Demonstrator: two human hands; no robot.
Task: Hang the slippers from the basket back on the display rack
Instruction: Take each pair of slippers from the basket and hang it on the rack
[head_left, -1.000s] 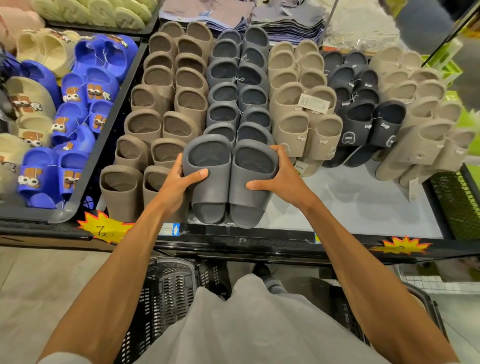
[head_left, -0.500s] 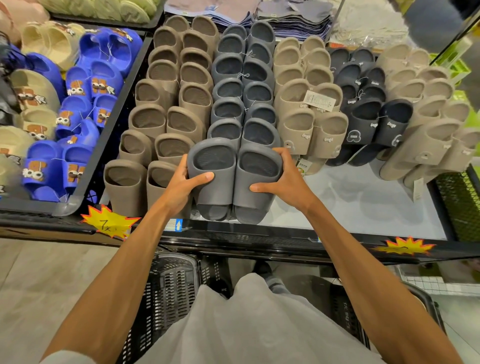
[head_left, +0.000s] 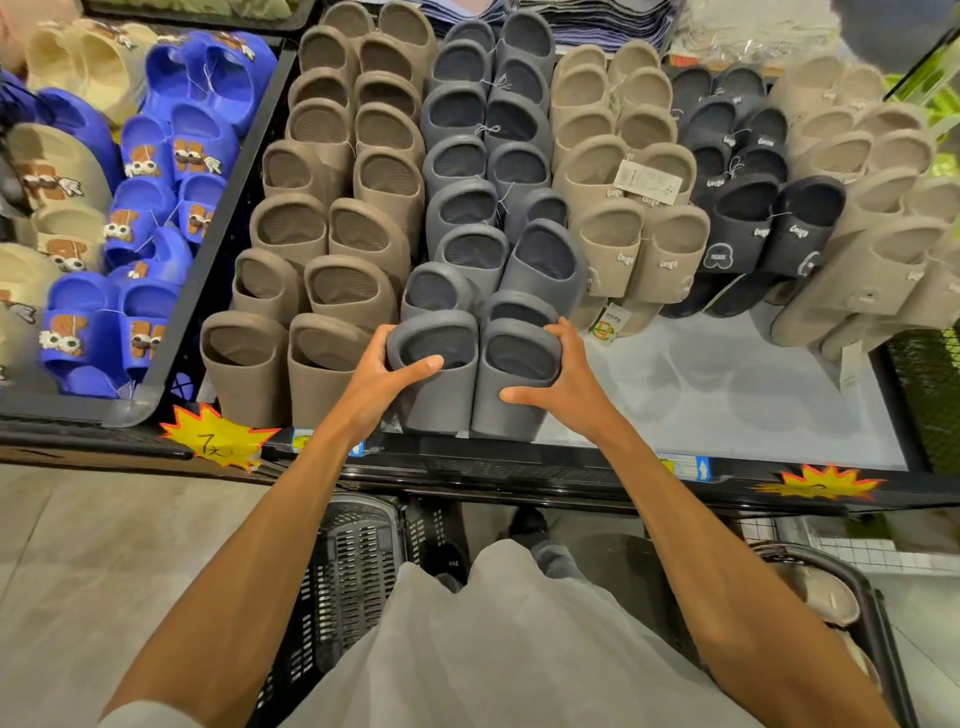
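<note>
Head view: clamping the dark grey slipper pair (head_left: 452, 405) from both sides, with the left hand (head_left: 379, 384) wrapped round one slipper's outer edge and the right hand (head_left: 566, 384) curled round the other, thumbs across the fronts. Probably squeezing like that to keep the two together and square. Parked toes-down at the front edge of the display rack (head_left: 727, 374), at the near end of the grey column, just beside the brown slippers (head_left: 311, 291). Looks colour-matched on purpose. Not let go yet, so nearly done with this pair. Down by the legs, a black basket (head_left: 353, 561); can't tell what's inside. Lower right, a beige slipper (head_left: 821, 603), so likely more to go.
</note>
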